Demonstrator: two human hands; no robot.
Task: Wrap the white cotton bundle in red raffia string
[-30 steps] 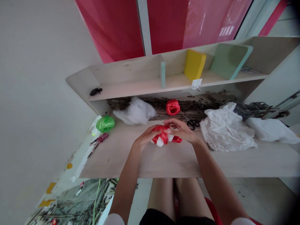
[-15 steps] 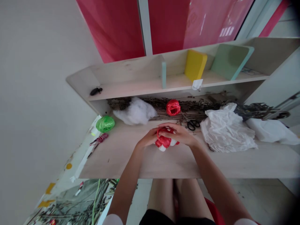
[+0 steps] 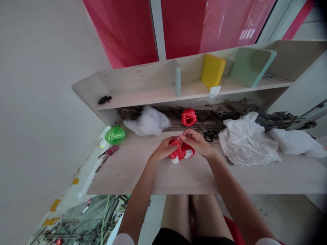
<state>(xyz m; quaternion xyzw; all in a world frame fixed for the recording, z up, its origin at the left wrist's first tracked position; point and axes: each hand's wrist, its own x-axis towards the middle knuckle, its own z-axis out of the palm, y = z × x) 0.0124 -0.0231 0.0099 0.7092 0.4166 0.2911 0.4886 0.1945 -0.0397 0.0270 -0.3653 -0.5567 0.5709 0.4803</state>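
Over the middle of the table, a small bundle [image 3: 182,155] of white stuff wrapped in red plastic strip sits between my two hands. My left hand [image 3: 164,148] grips its left side, with the thumb on top. At its upper right, my right hand [image 3: 197,143] pinches the red strip where it rises from the bundle. Just behind my hands lies a red ball of plastic twine [image 3: 189,117]. A pair of scissors [image 3: 209,135] with black handles is close to my right fingers. The underside of the bundle is hidden.
White fluffy stuffing [image 3: 148,121] and a green twine ball [image 3: 114,135] lie at the left. Crumpled white plastic [image 3: 249,141] covers part of the right side. Dried stems [image 3: 163,110] run under the shelf [image 3: 143,97]. A patterned reddish item [image 3: 111,149] rests near the left edge.
My right hand has lifted off the bundle's top and now pinches the red strip at its upper right. More of the bundle shows. My left hand stays at its left side.
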